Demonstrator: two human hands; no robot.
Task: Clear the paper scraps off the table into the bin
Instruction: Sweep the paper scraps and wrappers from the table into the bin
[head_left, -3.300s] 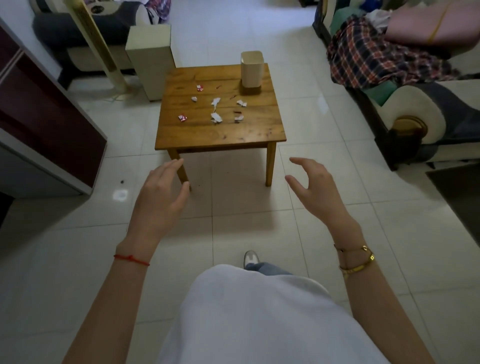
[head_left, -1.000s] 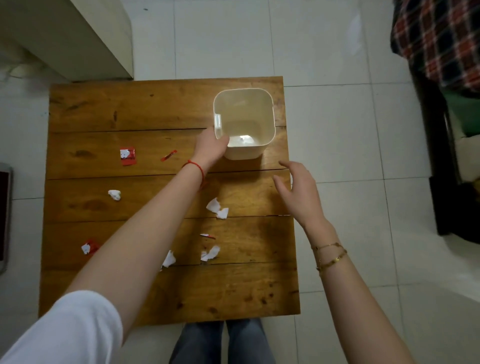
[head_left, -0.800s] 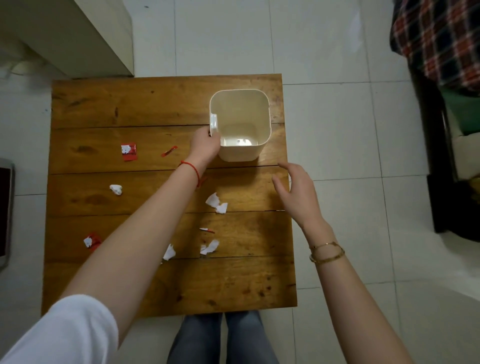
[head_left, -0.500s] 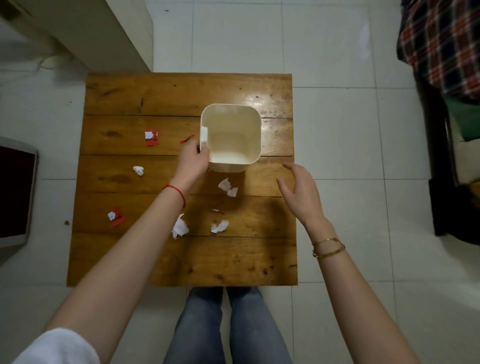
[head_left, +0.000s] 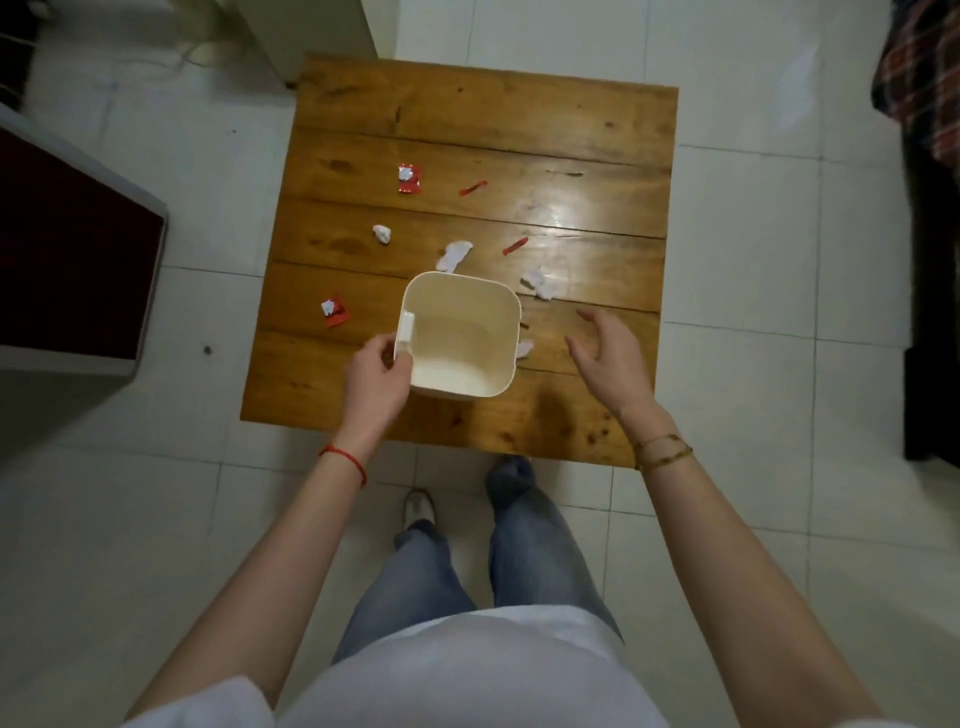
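Observation:
A cream square bin (head_left: 460, 332) is over the near half of the wooden table (head_left: 467, 114), its inside empty. My left hand (head_left: 376, 382) grips its left rim at the small handle. My right hand (head_left: 610, 358) hovers open just right of the bin, holding nothing. White scraps lie at the bin's far edge (head_left: 454, 255), to its far right (head_left: 540, 283) and against its right side (head_left: 523, 348). A small white ball (head_left: 382, 234) and red-and-white scraps (head_left: 409, 179) (head_left: 335, 312) lie to the left, with red strips (head_left: 472, 187) (head_left: 514, 245) farther back.
A dark red cabinet (head_left: 67, 260) stands left of the table. A pale box (head_left: 311, 31) sits at the table's far left corner. A plaid-covered sofa (head_left: 919, 104) runs along the right. My legs and a shoe (head_left: 418, 506) are at the table's near edge.
My left hand has pulled the bin from the far right part of the table toward the near edge, over some scraps. My right hand stayed open beside it. The view drew back.

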